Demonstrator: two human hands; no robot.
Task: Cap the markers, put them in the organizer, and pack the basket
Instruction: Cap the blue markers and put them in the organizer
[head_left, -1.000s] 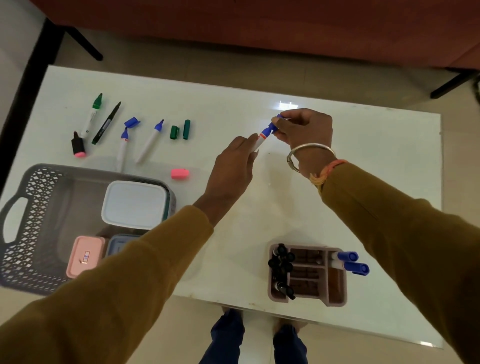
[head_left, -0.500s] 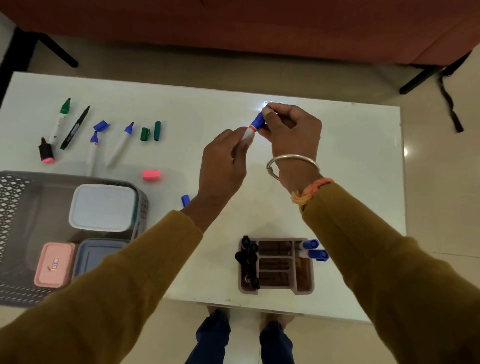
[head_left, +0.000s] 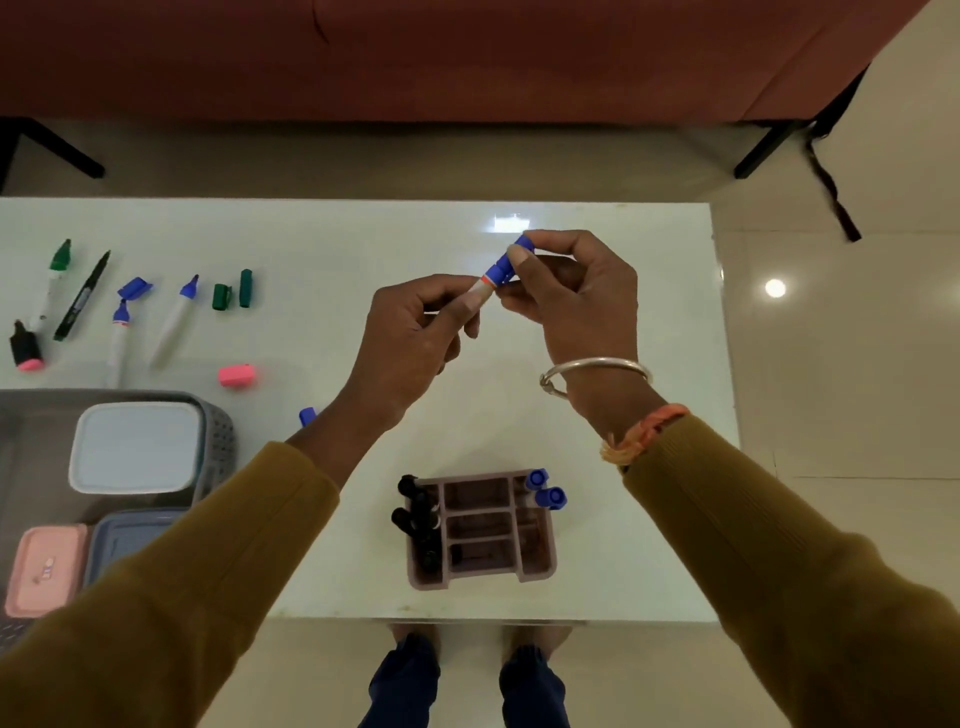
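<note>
Above the middle of the white table (head_left: 649, 545), my left hand (head_left: 415, 338) grips the white barrel of a blue marker (head_left: 485, 283). My right hand (head_left: 571, 291) pinches its blue cap (head_left: 506, 262), which sits on the marker's tip. The brown organizer (head_left: 530, 571) stands near the front edge with black markers (head_left: 415, 506) on its left side and two blue-capped markers (head_left: 545, 491) on its right. Uncapped markers (head_left: 174, 325) and loose green caps (head_left: 231, 291) lie at the left. The grey basket (head_left: 218, 436) sits at the front left.
Inside the basket are a white-lidded box (head_left: 135, 447), a pink box (head_left: 44, 569) and a blue-grey box (head_left: 130, 535). A pink cap (head_left: 237, 375) and a blue cap (head_left: 307, 415) lie on the table. A pink highlighter (head_left: 25, 348) is far left. A red-brown sofa (head_left: 467, 57) stands behind.
My right hand has pushed the blue cap further onto the marker held by my left hand. The view has shifted, so the basket and loose markers sit further left in frame.
</note>
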